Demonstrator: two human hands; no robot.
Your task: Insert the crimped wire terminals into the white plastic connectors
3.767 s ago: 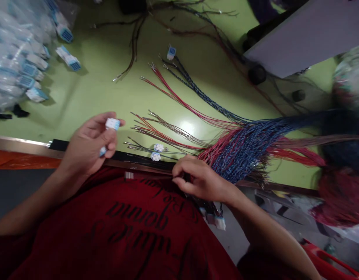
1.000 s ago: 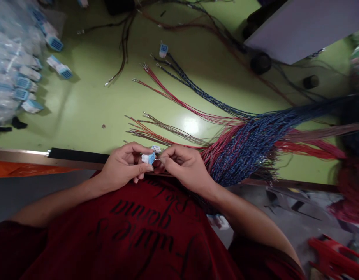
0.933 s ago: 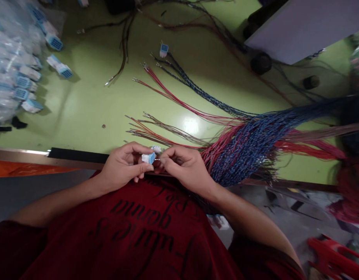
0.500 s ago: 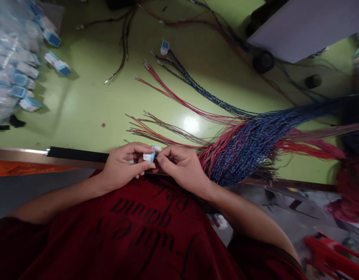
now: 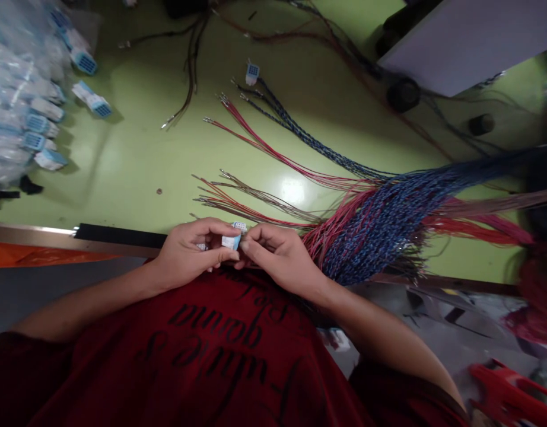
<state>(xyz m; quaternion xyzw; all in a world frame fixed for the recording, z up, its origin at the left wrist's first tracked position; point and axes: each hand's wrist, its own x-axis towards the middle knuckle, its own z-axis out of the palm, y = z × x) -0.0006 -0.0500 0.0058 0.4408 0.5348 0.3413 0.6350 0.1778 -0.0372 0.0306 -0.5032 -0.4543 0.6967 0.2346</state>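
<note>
Between the thumb and fingers of my left hand (image 5: 188, 252) is a small white and blue plastic connector housing (image 5: 230, 242). My right hand (image 5: 277, 252) is closed in a pinch right beside it, on what looks like a thin wire, mostly hidden by the fingertips. Just behind the held housing, a white connector face with a grid of holes (image 5: 239, 226) shows between the hands. Orange and brown wires (image 5: 251, 212) with metal terminals lie on the table just beyond my fingers.
A thick bundle of blue, red and brown wires (image 5: 366, 231) spreads over the green table (image 5: 135, 154). Red wires (image 5: 264, 145) and blue twisted wires (image 5: 309, 139) fan leftward, near another connector (image 5: 252, 73). Bagged connectors (image 5: 19, 107) lie left. A pale panel (image 5: 469, 41) stands back right.
Both hands keep almost the same pose at the table edge. The held housing has tilted slightly, and the right fingertips sit a little closer against it. The whole view has shifted slightly.
</note>
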